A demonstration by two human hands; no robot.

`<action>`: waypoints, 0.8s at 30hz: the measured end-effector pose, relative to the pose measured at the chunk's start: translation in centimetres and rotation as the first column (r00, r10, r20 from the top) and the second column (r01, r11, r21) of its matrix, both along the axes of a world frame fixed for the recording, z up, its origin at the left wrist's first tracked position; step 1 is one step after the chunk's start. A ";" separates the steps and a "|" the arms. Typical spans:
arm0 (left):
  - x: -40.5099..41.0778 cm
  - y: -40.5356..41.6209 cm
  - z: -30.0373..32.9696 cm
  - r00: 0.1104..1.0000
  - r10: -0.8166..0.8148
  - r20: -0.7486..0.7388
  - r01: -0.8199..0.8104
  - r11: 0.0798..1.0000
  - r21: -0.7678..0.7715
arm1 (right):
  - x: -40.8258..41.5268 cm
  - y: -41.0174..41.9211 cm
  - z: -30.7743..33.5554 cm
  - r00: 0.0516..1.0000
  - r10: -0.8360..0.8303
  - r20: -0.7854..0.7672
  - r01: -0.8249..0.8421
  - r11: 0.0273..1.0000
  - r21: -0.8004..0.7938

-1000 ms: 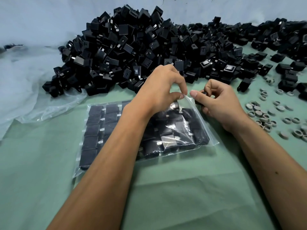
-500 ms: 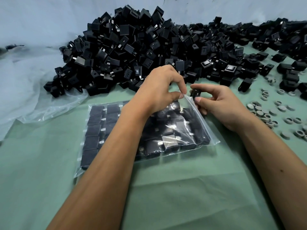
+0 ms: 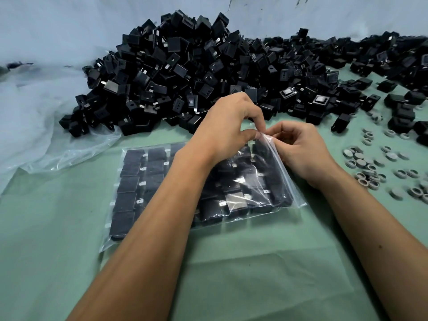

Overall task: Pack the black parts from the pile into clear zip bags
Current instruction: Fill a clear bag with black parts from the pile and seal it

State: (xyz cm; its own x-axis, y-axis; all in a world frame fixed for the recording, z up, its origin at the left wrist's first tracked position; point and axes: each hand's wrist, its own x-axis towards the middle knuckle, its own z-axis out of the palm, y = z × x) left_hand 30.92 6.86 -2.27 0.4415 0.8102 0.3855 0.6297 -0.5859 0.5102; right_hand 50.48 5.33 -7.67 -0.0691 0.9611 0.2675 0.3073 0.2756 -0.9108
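A clear zip bag [image 3: 293, 193] lies flat on the green cloth, filled with rows of black parts [image 3: 129, 181]. Its mouth faces right and is lifted at the far corner. My left hand [image 3: 229, 128] reaches over the bag and pinches the upper lip of the mouth between thumb and fingers. My right hand [image 3: 301, 151] meets it from the right, fingers curled, pinching the same corner of the bag mouth; no loose part shows in it. The big pile of black parts [image 3: 185, 72] rises just behind both hands.
More black parts [image 3: 398, 105] spread along the back right. Several small grey rings and caps [image 3: 370, 167] lie scattered on the right. Crumpled clear plastic sheeting [image 3: 46, 126] covers the left. A green cloth [image 3: 231, 274] covers the table.
My right hand held a black part at the bag mouth; that part is no longer in its fingers, which now pinch the bag's corner beside my left hand.
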 end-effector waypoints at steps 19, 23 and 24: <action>0.0 -0.1 -0.1 0.999 0.019 0.034 -0.021 0.999 0.040 | -0.3 -0.4 0.4 0.996 -0.086 0.034 0.080 0.985 0.154; -0.1 0.0 -0.1 0.998 0.016 0.054 -0.019 0.998 0.057 | -0.2 -0.6 0.5 0.994 -0.101 0.037 0.092 0.974 0.209; -0.2 0.0 -0.1 0.998 0.017 0.056 -0.020 0.998 0.059 | -0.2 -0.6 0.5 0.996 -0.084 0.013 0.080 0.978 0.194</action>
State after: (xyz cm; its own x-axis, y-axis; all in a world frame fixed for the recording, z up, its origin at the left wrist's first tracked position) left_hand 30.73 6.86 -2.34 0.4032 0.7927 0.4573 0.6122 -0.6051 0.5091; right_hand 50.23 4.76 -7.15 -0.0001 0.8939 0.4483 0.3551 0.4191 -0.8356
